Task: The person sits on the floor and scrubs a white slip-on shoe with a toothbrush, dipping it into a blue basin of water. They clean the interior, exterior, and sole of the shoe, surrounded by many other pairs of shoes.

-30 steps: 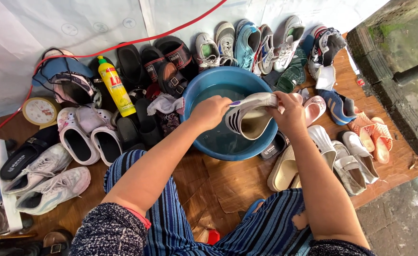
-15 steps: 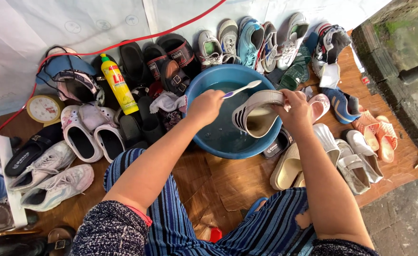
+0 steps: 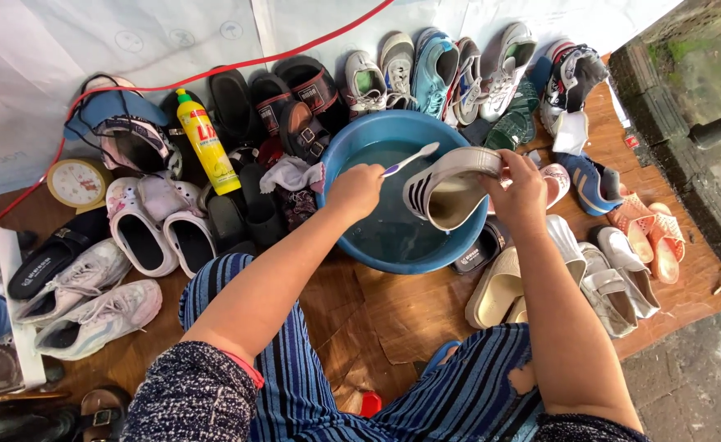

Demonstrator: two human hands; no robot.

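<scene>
Head view showed the left hand point(image 3: 355, 190) gripping a toothbrush point(image 3: 410, 159) and the right hand point(image 3: 522, 193) holding a striped shoe point(image 3: 449, 187) over the blue basin point(image 3: 352, 151). Scrubbing well probably needed a steady shoe. Many shoes lay around on a wooden floor point(image 3: 393, 315).

Yellow squeeze bottle point(image 3: 206, 145) with green cap and red label, upright among dark sandals point(image 3: 246, 106), left of blue basin point(image 3: 352, 147)

Speckled dark sleeves, red cuff, blue striped trousers
</scene>
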